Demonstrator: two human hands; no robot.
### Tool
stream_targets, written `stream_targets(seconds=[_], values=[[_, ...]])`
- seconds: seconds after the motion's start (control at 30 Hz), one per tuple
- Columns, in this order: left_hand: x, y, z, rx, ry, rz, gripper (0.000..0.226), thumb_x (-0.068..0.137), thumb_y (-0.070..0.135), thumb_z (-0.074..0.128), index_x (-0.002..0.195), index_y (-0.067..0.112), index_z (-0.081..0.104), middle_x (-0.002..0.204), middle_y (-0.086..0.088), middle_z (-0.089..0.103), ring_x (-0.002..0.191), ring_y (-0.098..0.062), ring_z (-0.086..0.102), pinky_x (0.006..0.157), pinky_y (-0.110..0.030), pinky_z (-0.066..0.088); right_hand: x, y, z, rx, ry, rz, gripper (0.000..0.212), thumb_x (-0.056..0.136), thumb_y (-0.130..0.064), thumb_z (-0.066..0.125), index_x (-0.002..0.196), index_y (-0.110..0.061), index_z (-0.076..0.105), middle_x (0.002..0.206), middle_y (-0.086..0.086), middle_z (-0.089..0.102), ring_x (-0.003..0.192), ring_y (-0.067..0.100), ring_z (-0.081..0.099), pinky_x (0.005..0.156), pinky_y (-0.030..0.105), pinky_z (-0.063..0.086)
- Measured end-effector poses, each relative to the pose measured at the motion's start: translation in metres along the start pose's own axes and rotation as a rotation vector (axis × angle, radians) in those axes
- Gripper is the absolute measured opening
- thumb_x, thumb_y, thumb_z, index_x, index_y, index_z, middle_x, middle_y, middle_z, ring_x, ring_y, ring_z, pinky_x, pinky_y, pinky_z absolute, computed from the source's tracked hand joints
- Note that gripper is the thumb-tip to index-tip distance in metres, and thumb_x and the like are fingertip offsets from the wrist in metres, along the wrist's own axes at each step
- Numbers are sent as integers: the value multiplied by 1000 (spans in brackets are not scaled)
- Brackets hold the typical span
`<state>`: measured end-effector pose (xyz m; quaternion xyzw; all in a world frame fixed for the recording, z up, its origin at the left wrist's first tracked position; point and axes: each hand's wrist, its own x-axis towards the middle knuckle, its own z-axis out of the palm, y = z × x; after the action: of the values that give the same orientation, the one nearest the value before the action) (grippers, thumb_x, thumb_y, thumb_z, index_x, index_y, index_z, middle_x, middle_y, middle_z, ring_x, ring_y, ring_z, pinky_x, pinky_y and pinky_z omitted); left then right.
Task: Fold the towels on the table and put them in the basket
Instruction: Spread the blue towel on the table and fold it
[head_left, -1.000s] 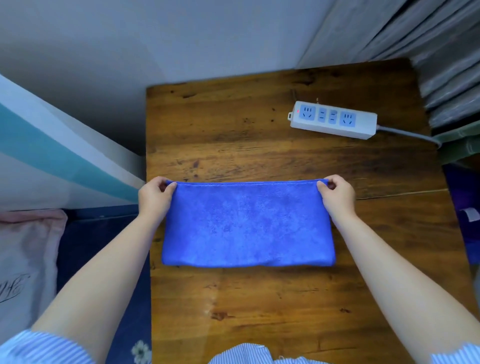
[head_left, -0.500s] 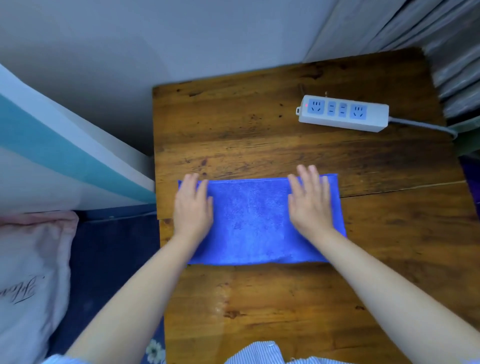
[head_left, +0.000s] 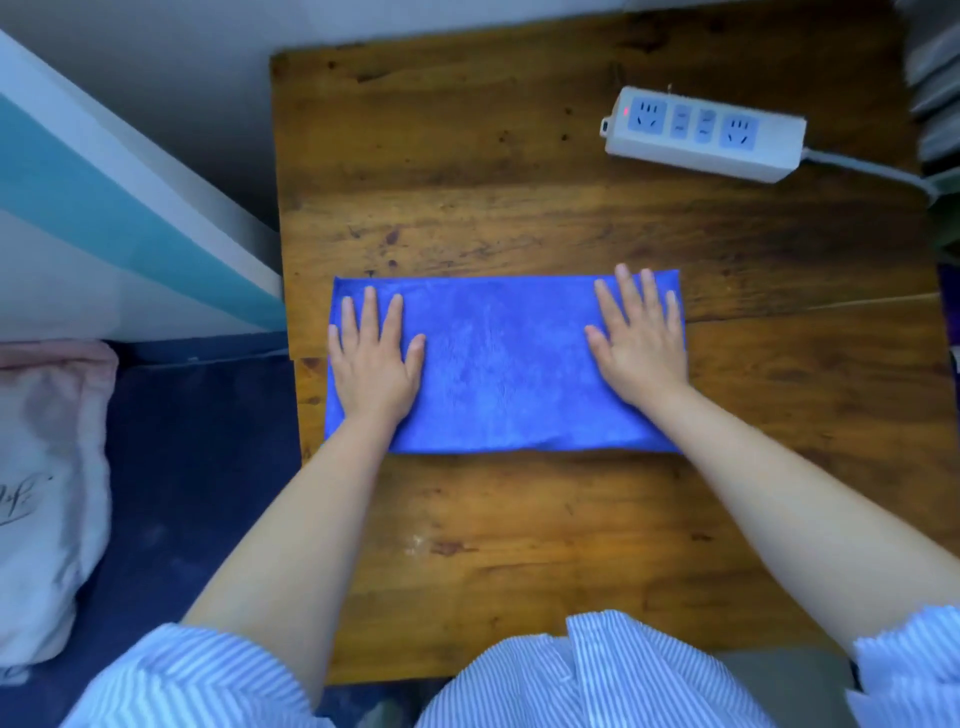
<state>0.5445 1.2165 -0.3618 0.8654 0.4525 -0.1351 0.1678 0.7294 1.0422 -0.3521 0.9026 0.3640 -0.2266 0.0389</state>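
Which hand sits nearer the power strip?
The right hand, flat on the blue towel's right end. The power strip lies at the table's far right; the left hand presses the opposite end.

A blue towel (head_left: 504, 364), folded into a long strip, lies flat across the middle of the frame on a dark-grained wooden tabletop (head_left: 519, 182). The left hand (head_left: 371, 358) rests palm down on the towel's left end, fingers spread and pointing toward the top of the frame; the right hand (head_left: 641, 343) lies the same way on the right end. Both forearms run down to striped blue-and-white sleeves (head_left: 197, 675) at the bottom edge. In the upper right, well apart from the towel, a white power strip (head_left: 701, 135) sits on the tabletop, its grey cable trailing off to the right. A pale pink cushion (head_left: 41, 493) shows at lower left.
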Motion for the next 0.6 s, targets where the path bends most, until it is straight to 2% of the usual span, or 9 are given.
stream_targets(seconds=[0.1, 0.17, 0.23, 0.33, 0.4, 0.5, 0.6], values=[[-22, -21, -3, -42, 44, -91, 57, 97, 34, 38, 147, 12, 22, 156, -12, 13, 145, -29, 11, 115, -46, 13, -25, 18, 3, 139, 17, 108, 61, 95, -36, 35, 147, -11, 15, 157, 11, 1, 145, 28, -1, 117, 41, 3], [-45, -32, -4, -183, 108, -225, 55, 96, 27, 42, 144, 5, 27, 149, -20, 29, 137, -35, 27, 110, -46, 25, -49, 21, 6, 303, 124, 201, 63, 91, -33, 38, 143, -2, 23, 153, 20, 16, 142, 33, 14, 115, 40, 14], [-69, -38, -2, -364, 131, -378, 47, 97, 23, 41, 137, 1, 37, 137, -24, 41, 128, -38, 36, 103, -44, 31, -76, 18, 12, 443, 235, 380, 55, 91, -29, 45, 137, 1, 35, 142, 23, 36, 133, 36, 31, 108, 42, 26], [-92, -43, 3, -620, 123, -507, 37, 99, 22, 38, 122, -3, 53, 126, -23, 50, 118, -36, 45, 98, -38, 36, -101, 10, 21, 532, 227, 567, 37, 93, -22, 48, 123, -1, 51, 128, 20, 52, 123, 35, 40, 100, 42, 32], [-97, -45, 0, -740, 110, -521, 35, 99, 22, 39, 117, -3, 55, 120, -18, 52, 113, -33, 49, 95, -35, 38, -107, 7, 24, 544, 233, 565, 31, 95, -19, 43, 116, 1, 55, 123, 20, 55, 121, 34, 41, 100, 41, 31], [-90, -54, -4, -721, 122, -484, 32, 98, 19, 40, 105, -5, 58, 107, -18, 54, 103, -35, 52, 89, -36, 41, -106, 9, 22, 420, 262, 499, 28, 96, -15, 40, 110, 4, 55, 118, 23, 58, 118, 36, 42, 99, 40, 27], [-81, -66, 0, -631, 120, -447, 32, 96, 14, 42, 73, -2, 56, 82, -18, 53, 81, -31, 49, 70, -34, 40, -106, 16, 21, 298, 269, 443, 25, 96, -12, 38, 107, 5, 54, 111, 24, 60, 113, 37, 42, 95, 41, 27]])
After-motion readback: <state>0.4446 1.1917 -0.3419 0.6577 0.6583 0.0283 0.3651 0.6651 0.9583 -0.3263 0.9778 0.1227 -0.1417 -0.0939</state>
